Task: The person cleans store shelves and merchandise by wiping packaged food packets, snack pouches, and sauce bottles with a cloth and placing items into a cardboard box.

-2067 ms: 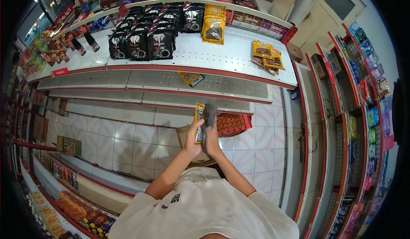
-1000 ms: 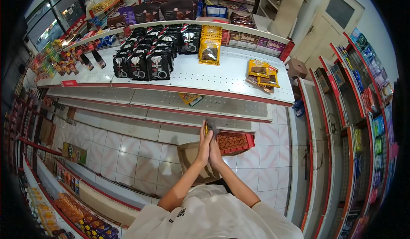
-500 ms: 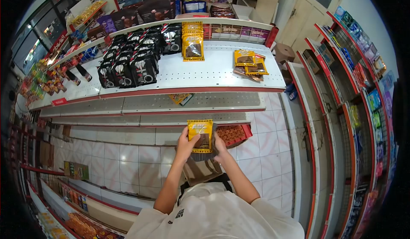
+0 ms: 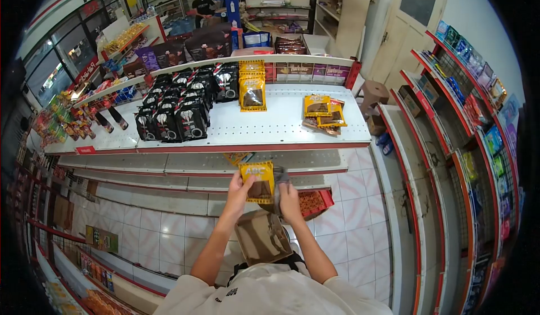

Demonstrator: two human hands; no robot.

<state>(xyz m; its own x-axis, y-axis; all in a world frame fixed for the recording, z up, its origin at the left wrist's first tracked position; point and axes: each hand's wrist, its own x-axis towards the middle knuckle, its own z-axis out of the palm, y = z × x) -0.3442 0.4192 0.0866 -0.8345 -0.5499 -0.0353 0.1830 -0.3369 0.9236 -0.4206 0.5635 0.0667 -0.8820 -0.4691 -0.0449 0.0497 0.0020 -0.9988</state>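
Note:
A yellow and brown ABC packet (image 4: 260, 189) is upright in my left hand (image 4: 240, 194), the thumb across its front. My right hand (image 4: 288, 198) is closed on a grey cloth (image 4: 277, 181) beside and partly behind the packet. Below both hands is an open cardboard box (image 4: 256, 242). On the white shelf (image 4: 247, 126) ahead, several black packets (image 4: 191, 109) stand in rows at the left. Next to them is a row of yellow packets (image 4: 252, 94). A loose pile of yellow packets (image 4: 326, 112) lies at the right.
Lower shelves (image 4: 185, 163) run beneath the top one. A red crate (image 4: 315, 203) is on the tiled floor. Stocked shelves (image 4: 478, 129) line the right side, with a stool (image 4: 373, 92) near the door (image 4: 413, 28). A person (image 4: 202, 6) is in the far background.
The view has tilted up, showing more of the background and the box. The packet and grey cloth have moved apart somewhat, and my left hand has shifted slightly left.

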